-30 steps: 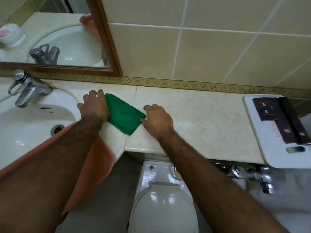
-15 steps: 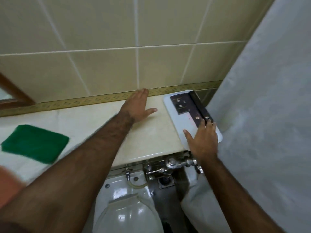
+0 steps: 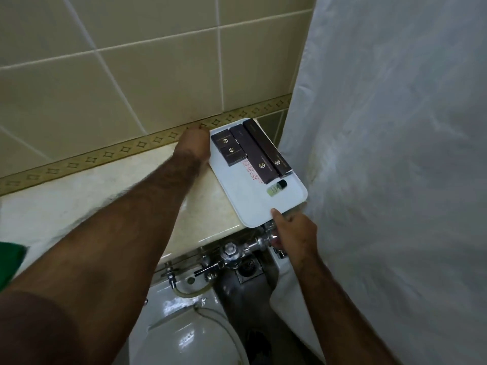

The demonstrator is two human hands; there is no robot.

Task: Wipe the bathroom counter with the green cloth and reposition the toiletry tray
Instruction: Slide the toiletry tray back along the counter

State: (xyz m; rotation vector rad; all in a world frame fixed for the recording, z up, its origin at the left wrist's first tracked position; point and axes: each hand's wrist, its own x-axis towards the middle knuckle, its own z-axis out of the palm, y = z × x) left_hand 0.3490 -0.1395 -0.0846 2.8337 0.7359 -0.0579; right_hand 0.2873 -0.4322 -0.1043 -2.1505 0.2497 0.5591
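Observation:
The white toiletry tray [image 3: 247, 206] lies at the right end of the beige counter [image 3: 131, 196], its near corner hanging over the front edge. It carries several dark boxes [image 3: 253, 151] and a small green bottle [image 3: 276, 187]. My left hand [image 3: 193, 144] is curled against the tray's far left edge by the wall, with its fingers hidden. At the near edge my right hand [image 3: 295, 233] has its thumb on the rim and its fingers underneath. Only a corner of the green cloth [image 3: 10, 259] shows at the far left, touched by neither hand.
A white shower curtain [image 3: 395, 154] hangs right beside the tray. Under the counter edge sit a chrome flush valve [image 3: 232, 252] and a white toilet [image 3: 189, 338]. The tiled wall [image 3: 131, 75] runs along the back of the counter.
Both hands left the green cloth and reached right to the tray. The right hand slid from on top of the tray to its near edge, and the left hand closed on its far left edge.

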